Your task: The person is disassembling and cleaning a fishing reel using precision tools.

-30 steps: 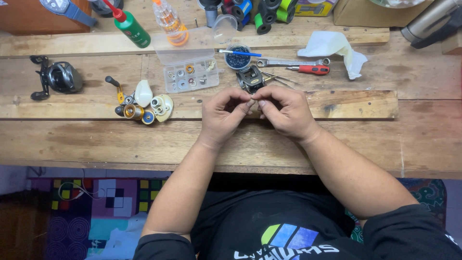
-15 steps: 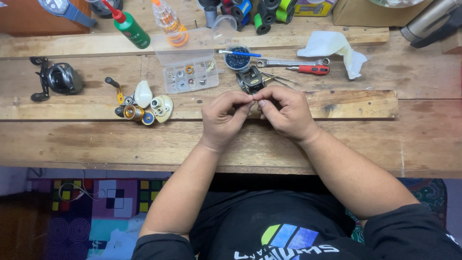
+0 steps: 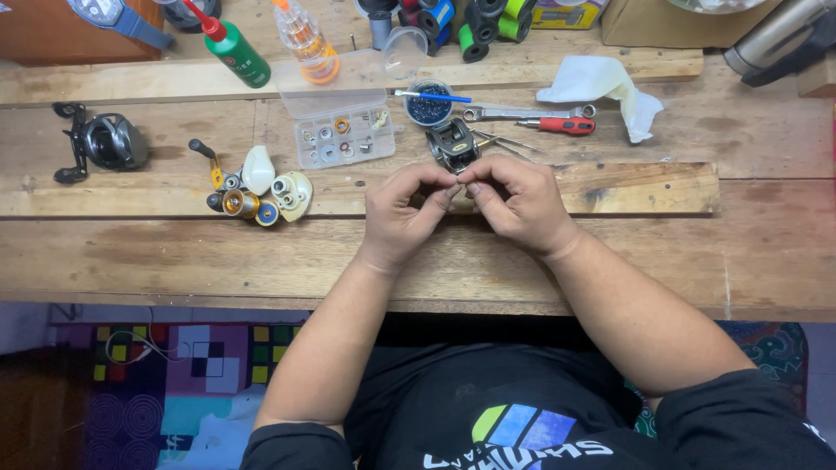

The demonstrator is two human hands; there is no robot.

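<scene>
— What are the fingers doing right now?

— Both sets are pinched together at the tips, meeting over the middle of the surface. The left hand and right hand curl toward each other around something very small; it is hidden between the fingertips, so I cannot tell what it is.

— Why hold it so close in?

— My guess: a tiny piece needs both hands and a steady base, so the wrists rest on the wood.

— And the thing they're working on?

— The dark fishing reel lies just beyond the fingertips, nearly touching them, likely kept within reach. The open clear parts box sits to its left, with small rings sorted in compartments.

— Further out?

— A gold and white cluster of reel parts lies left of the box, a second black reel well apart at the far left. A red-handled screwdriver and a wrench lie behind the right hand, beside a crumpled white tissue.
</scene>
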